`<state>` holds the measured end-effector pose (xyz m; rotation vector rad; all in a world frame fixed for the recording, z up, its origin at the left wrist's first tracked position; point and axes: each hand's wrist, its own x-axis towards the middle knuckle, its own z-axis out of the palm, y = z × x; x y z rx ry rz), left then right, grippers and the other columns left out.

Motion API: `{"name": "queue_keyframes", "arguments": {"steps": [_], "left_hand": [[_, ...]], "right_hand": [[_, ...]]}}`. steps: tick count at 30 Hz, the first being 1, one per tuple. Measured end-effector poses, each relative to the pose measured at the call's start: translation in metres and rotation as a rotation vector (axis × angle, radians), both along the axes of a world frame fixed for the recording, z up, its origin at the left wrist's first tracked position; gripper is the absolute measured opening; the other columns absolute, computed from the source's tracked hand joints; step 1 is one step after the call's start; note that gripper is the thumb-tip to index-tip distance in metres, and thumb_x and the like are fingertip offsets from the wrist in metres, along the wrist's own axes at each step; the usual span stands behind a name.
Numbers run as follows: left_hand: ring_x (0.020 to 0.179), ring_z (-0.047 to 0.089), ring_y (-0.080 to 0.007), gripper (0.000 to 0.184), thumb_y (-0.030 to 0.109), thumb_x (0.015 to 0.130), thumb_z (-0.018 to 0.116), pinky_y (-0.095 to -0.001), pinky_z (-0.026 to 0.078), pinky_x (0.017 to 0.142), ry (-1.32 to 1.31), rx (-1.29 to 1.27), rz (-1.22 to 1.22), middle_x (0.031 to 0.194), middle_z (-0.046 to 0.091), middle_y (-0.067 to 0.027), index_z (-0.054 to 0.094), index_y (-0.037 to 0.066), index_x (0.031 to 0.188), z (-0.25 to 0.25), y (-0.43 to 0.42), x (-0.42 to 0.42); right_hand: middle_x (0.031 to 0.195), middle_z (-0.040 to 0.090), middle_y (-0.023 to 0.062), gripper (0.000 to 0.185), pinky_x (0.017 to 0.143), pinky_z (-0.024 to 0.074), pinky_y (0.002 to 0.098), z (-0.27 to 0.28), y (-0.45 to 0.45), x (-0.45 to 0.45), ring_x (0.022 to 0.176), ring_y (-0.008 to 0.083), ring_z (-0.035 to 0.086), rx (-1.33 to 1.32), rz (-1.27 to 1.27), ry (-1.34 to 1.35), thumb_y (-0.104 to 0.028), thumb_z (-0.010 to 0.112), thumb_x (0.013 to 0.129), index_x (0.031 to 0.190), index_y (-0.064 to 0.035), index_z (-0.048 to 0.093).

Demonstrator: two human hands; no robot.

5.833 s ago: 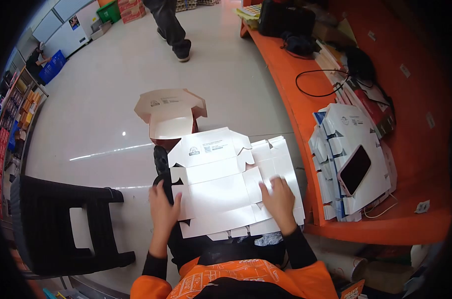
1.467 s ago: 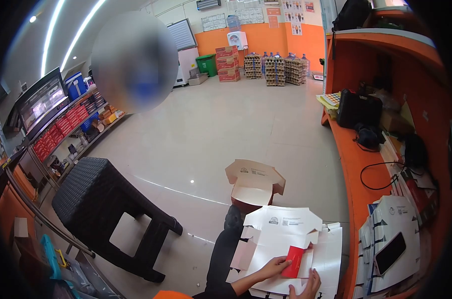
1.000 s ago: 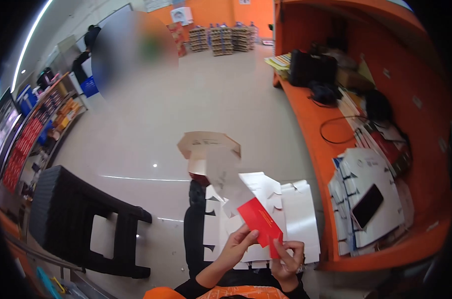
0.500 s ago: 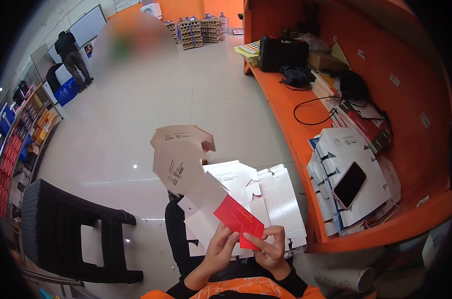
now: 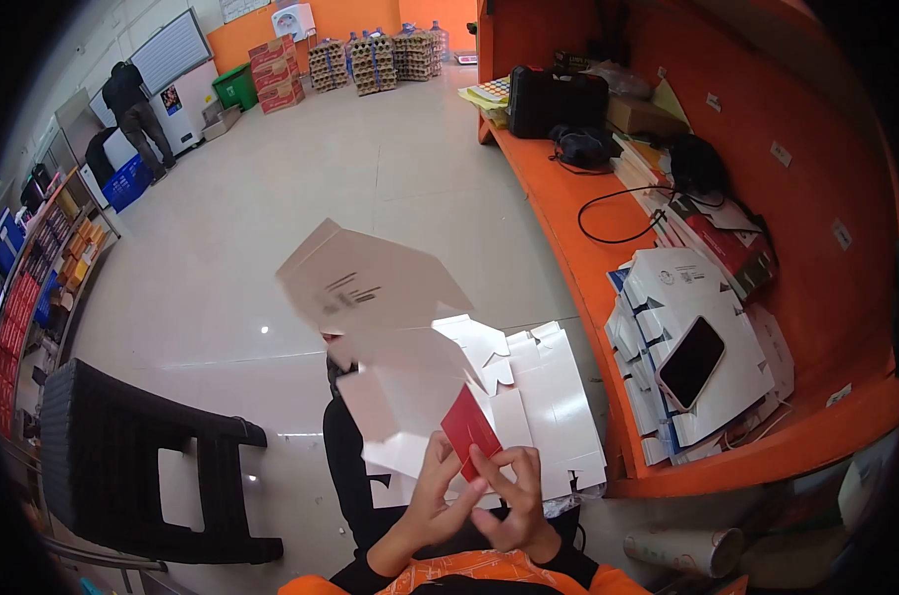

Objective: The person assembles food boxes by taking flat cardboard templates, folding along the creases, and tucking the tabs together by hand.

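A flat, unfolded cardboard box blank (image 5: 390, 283) is raised in front of me, its pale printed panels fanning out to the upper left. Its red panel (image 5: 472, 433) comes down between my hands. My left hand (image 5: 433, 506) is closed on the lower left edge of that red panel. With thumb and fingers bent, my right hand (image 5: 514, 496) pinches the panel's lower right side. Beneath it, across my lap, lie several white box blanks (image 5: 561, 402), partly hidden by the raised one.
Right of me runs an orange shelf (image 5: 568, 223) with stacked box blanks, a phone (image 5: 692, 364), a black case (image 5: 559, 103) and a cable. A black stool (image 5: 152, 461) stands to my left. Far left, a person (image 5: 137, 114) bends near a blue basket (image 5: 128, 183). Egg trays (image 5: 374, 65) stand at the back.
The box blank has turned and tilted, so its printed panels spread wider and its red panel looks narrower. My right hand has shifted slightly left. The view has moved a little.
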<state>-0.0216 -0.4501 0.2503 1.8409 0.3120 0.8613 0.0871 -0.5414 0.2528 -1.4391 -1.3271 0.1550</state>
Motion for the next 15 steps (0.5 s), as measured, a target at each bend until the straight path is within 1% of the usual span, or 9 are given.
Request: {"name": "queue_keyframes", "arguments": {"steps": [1,2,4,5,6,7,10,11,15], "left_hand": [[0.106,0.049,-0.0281,0.033,0.003,0.082,0.055,-0.0367,0.039,0.090,-0.009,0.040,0.063,0.113,0.047,-0.0168,0.055,-0.003,0.115,-0.003,0.002,0.000],[0.102,0.051,-0.0272,0.033,0.002,0.081,0.055,-0.0353,0.041,0.087,0.045,0.026,0.045,0.112,0.048,-0.0166,0.055,-0.002,0.114,0.001,0.003,-0.003],[0.094,0.056,-0.0253,0.033,0.001,0.080,0.054,-0.0323,0.045,0.081,0.155,-0.004,0.008,0.111,0.049,-0.0162,0.056,-0.002,0.113,0.010,0.007,-0.014],[0.085,0.059,-0.0222,0.034,0.001,0.079,0.055,-0.0290,0.048,0.073,0.151,0.075,-0.025,0.107,0.051,-0.0139,0.056,-0.002,0.113,0.010,0.011,-0.017],[0.085,0.059,-0.0221,0.035,0.001,0.079,0.055,-0.0291,0.049,0.073,0.218,0.043,-0.060,0.106,0.051,-0.0132,0.056,-0.002,0.113,0.012,0.013,-0.022],[0.085,0.059,-0.0221,0.035,0.000,0.078,0.054,-0.0292,0.049,0.073,0.284,0.011,-0.093,0.105,0.052,-0.0126,0.056,-0.002,0.114,0.015,0.015,-0.026],[0.084,0.060,-0.0215,0.033,0.000,0.079,0.052,-0.0290,0.050,0.073,0.389,-0.051,-0.138,0.104,0.054,-0.0119,0.055,-0.003,0.112,0.014,0.020,-0.034],[0.084,0.061,-0.0213,0.033,0.001,0.079,0.051,-0.0286,0.050,0.073,0.410,-0.070,-0.150,0.104,0.054,-0.0123,0.054,-0.003,0.111,0.011,0.022,-0.036],[0.086,0.056,-0.0152,0.036,0.002,0.080,0.046,-0.0267,0.046,0.075,0.434,-0.248,-0.259,0.101,0.055,-0.0103,0.050,-0.003,0.116,-0.010,0.030,-0.043]], "right_hand": [[0.084,0.052,0.0108,0.053,0.077,0.0417,0.0355,-0.008,-0.001,0.013,0.081,0.0244,0.050,0.019,0.127,0.099,-0.023,0.058,0.068,0.115,0.0012,0.062],[0.082,0.053,0.0118,0.049,0.073,0.0437,0.0329,-0.029,0.004,0.019,0.076,0.0225,0.053,0.153,0.168,0.304,-0.018,0.056,0.074,0.118,0.0027,0.058],[0.084,0.053,0.0109,0.042,0.070,0.0449,0.0293,-0.018,0.010,0.030,0.073,0.0182,0.054,0.090,-0.020,0.536,-0.012,0.051,0.082,0.120,0.0040,0.054],[0.083,0.053,0.0102,0.039,0.070,0.0449,0.0284,-0.010,0.018,0.036,0.072,0.0163,0.054,0.169,-0.032,0.520,-0.009,0.048,0.084,0.121,0.0037,0.052],[0.083,0.053,0.0095,0.036,0.070,0.0450,0.0275,-0.004,0.025,0.042,0.072,0.0143,0.054,0.247,-0.043,0.505,-0.006,0.046,0.086,0.121,0.0035,0.051],[0.073,0.055,0.0084,0.038,0.065,0.0459,0.0261,-0.004,0.026,0.054,0.065,0.0141,0.056,0.235,-0.011,0.340,-0.009,0.052,0.086,0.123,0.0010,0.051],[0.064,0.054,0.0054,0.043,0.060,0.0450,0.0235,0.020,0.026,0.067,0.058,0.0107,0.054,-0.163,0.104,0.076,-0.010,0.056,0.087,0.127,-0.0007,0.047],[0.057,0.055,0.0045,0.043,0.054,0.0451,0.0236,0.011,0.030,0.069,0.051,0.0109,0.056,-0.140,0.062,0.043,-0.009,0.061,0.085,0.125,-0.0013,0.049],[0.056,0.059,0.0050,0.030,0.052,0.0443,0.0233,0.000,0.030,0.071,0.052,0.0115,0.061,-0.366,0.119,-0.060,-0.011,0.063,0.085,0.113,-0.0019,0.055]]}}
